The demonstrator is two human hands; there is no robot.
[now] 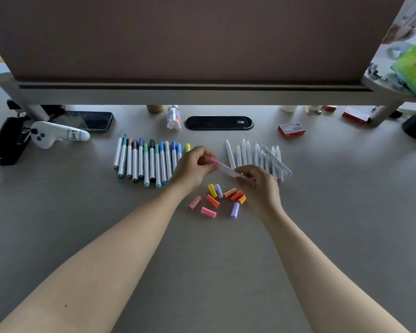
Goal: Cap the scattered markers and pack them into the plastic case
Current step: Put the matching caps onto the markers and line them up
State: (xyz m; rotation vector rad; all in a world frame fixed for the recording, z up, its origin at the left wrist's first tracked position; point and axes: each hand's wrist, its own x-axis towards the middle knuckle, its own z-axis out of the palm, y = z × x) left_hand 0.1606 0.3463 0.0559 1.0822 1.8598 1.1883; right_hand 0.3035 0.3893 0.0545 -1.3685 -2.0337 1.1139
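White marker [226, 168] held in air above loose caps [216, 200], pink cap [210, 160] on its far end. Left hand [195, 167] pinching pink cap end; right hand [257, 183] gripping barrel's near end, fingers curled round it. Loose caps clustered on grey surface [82, 224] just below marker: yellow, lilac, orange, red, pink. Row of capped markers [147, 162] left of caps. Uncapped white markers [257, 157] right of and behind caps. Red box [291, 130] beyond those. Phone [94, 120] and white controller [55, 137] far left of caps.

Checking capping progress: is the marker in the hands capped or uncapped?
Capped, apparently: a pink cap sits on the marker at the left hand; the right hand holds the barrel. Fully seated: cannot tell.
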